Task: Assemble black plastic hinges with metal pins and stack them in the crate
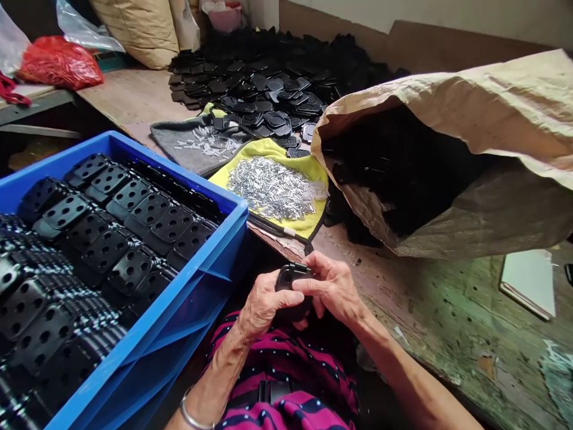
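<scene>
Apparently, rows (134, 269) in the blue crate (242, 209) are done, our hands (263, 298) grasp one black piece (286, 278) beside it, and the heap (268, 80) beyond it remains.

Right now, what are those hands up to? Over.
Left hand, right hand: both holding one black piece. Blue crate at left. Nothing visibly blocking.

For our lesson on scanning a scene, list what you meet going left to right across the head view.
Blue plastic crate, left hand, black plastic piece, right hand, pale-covered notebook.
</scene>
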A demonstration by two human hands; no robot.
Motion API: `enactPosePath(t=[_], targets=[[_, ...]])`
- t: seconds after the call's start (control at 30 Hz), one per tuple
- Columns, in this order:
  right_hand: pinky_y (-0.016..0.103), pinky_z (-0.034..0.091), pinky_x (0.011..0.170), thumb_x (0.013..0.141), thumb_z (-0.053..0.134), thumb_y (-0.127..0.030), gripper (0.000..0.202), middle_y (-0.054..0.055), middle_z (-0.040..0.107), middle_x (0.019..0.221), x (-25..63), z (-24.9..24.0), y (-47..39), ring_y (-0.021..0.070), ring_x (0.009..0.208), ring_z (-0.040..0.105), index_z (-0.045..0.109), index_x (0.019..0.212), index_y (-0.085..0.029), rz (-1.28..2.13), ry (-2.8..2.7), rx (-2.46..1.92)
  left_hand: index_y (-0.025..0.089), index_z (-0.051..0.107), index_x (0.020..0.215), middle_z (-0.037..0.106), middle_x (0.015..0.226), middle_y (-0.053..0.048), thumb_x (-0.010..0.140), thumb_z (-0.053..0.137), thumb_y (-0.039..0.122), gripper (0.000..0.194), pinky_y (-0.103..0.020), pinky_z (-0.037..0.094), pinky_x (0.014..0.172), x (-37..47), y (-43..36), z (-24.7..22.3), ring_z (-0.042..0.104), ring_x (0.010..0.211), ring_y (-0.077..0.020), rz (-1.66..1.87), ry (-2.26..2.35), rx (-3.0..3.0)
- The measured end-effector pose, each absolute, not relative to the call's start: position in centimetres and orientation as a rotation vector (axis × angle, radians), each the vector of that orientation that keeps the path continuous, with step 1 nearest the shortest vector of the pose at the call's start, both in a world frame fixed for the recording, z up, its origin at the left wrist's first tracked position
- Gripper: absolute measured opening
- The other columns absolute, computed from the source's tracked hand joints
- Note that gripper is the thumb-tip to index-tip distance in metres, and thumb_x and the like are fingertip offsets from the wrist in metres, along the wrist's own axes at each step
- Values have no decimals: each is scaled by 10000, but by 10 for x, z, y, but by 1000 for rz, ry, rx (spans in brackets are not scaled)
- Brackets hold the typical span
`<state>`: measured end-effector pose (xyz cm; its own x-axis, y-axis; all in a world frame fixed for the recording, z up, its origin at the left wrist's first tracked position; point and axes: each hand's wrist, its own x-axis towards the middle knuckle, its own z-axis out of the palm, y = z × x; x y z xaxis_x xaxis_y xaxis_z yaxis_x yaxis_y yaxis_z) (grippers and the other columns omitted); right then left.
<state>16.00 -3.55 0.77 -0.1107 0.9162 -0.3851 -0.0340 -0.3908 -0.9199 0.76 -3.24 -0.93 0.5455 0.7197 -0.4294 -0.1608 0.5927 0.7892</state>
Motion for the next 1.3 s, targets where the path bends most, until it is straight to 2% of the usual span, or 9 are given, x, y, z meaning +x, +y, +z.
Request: enactPosePath(t=[0.17, 0.3, 0.4, 0.53, 0.63, 0.83, 1.03, 1.2, 1.3], targets=[[177, 337, 275, 700, 654, -333, 240, -92, 491, 400, 150, 1, -45, 107, 276, 464, 457, 747, -204, 1608, -939, -1411, 143, 576, 842, 632, 603, -8, 687, 656, 230, 196, -267, 496, 481, 11, -33, -11, 614, 496, -169, 614, 844, 767], [184, 346, 333, 774, 577, -362, 197, -69, 488, 398, 166, 9, -34, 100, 321, 472, 501, 720, -189, 1569, -1253, -1493, 145, 551, 873, 627, 574, -11, 641, 667, 241, 277, -298, 500, 429, 16, -31, -10, 608, 454, -191, 627, 897, 643], [202, 339, 396, 798, 552, -346, 233, -27, 515, 436, 189, 20, -4, 92, 393, 462, 590, 657, -164, 1155, -1614, -1625, 124, 551, 871, 645, 587, -46, 623, 673, 254, 306, -287, 497, 406, 17, -27, -11, 616, 453, -197, 601, 941, 619], [246, 388, 551, 785, 562, -297, 181, 43, 641, 675, 209, 15, 52, 142, 601, 558, 647, 737, -144, 440, -1863, -1906, 124, 546, 813, 634, 576, -32, 626, 657, 249, 250, -254, 491, 397, 19, -24, -14, 611, 445, -175, 588, 997, 714], [267, 396, 639, 758, 581, -267, 154, 92, 676, 814, 204, 2, 83, 189, 745, 598, 660, 745, -136, 250, -1986, -2093, 135, 540, 765, 626, 574, -15, 626, 643, 237, 200, -235, 489, 399, 18, -23, -13, 608, 449, -158, 571, 1060, 798], [292, 395, 630, 748, 514, -210, 183, 138, 680, 753, 187, 1, 90, 239, 740, 616, 672, 717, -124, 223, -2062, -2202, 136, 556, 740, 629, 585, -14, 623, 653, 252, 191, -224, 481, 404, 10, -15, -8, 613, 455, -155, 651, 1140, 859], [298, 395, 643, 757, 478, -135, 180, 174, 668, 884, 186, 0, 83, 241, 760, 614, 648, 805, -103, 212, -2170, -2082, 136, 598, 799, 625, 600, -7, 618, 656, 252, 223, -214, 462, 406, 11, 4, -2, 607, 457, -147, 701, 1128, 942], [272, 411, 634, 729, 484, -95, 161, 98, 660, 770, 192, -5, 80, 187, 700, 602, 614, 821, -119, 302, -2069, -1981, 163, 598, 804, 610, 622, 2, 651, 605, 258, 181, -221, 422, 420, 17, 20, 1, 581, 448, -136, 659, 1255, 1161], [232, 404, 513, 748, 498, -154, 176, 23, 610, 647, 198, -5, 71, 120, 530, 535, 590, 893, -116, 585, -1850, -1863, 176, 586, 746, 608, 622, -6, 696, 577, 271, 108, -240, 404, 498, 20, 26, 0, 569, 496, -136, 633, 1375, 1449]])
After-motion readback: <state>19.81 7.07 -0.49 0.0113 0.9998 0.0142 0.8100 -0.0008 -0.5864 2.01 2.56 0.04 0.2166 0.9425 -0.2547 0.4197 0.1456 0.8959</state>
